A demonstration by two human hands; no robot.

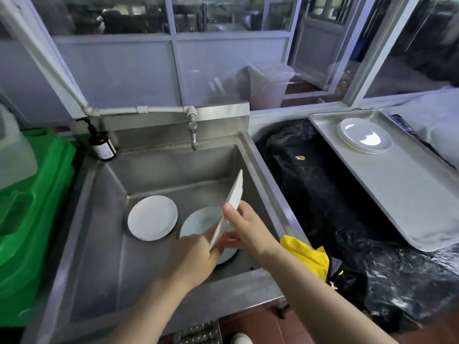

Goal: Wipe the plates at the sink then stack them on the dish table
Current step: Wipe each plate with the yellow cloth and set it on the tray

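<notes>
Held plate (229, 207): white, smooth, tilted edge-on above the steel sink (173, 167)
Left hand (196, 254): fingers curled round its lower edge
Right hand (246, 225): thumb and fingers pinched its upper side
Sink plates (152, 218): round white stack; another partly hidden behind the hands
Tray (409, 194): dull metal, stacked plates (364, 135), corner cut off
Cloth (306, 254): yellow, crumpled on the rim

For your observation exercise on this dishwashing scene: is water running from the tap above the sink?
No. The tap shows no stream beneath its spout, and the sink floor below it holds only plates.
</notes>
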